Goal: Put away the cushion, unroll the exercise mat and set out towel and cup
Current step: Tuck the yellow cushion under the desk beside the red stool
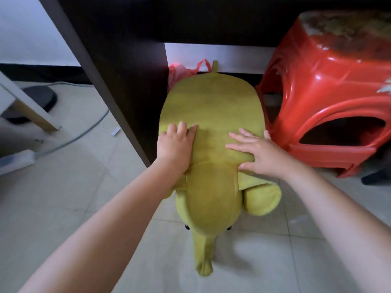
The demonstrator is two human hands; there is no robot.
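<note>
Cushion (211,115) step, half under the desk (118,60), left of the stool (325,92). Left hand (175,144) and right hand (260,155) pressing flat, gripping nothing. Probably needs shoving farther in next.

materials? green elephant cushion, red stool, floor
Elephant cushion: looks like soft matte plush fabric over stuffing; seams show and it dents under the left hand.
Red stool: glossy moulded plastic, bright highlights, worn, grimy top.
Floor: pale glazed tile, probably ceramic; grout lines, faint sheen.

one head-worn view, looking steeply down and forward, close above the floor (63,208).
</note>
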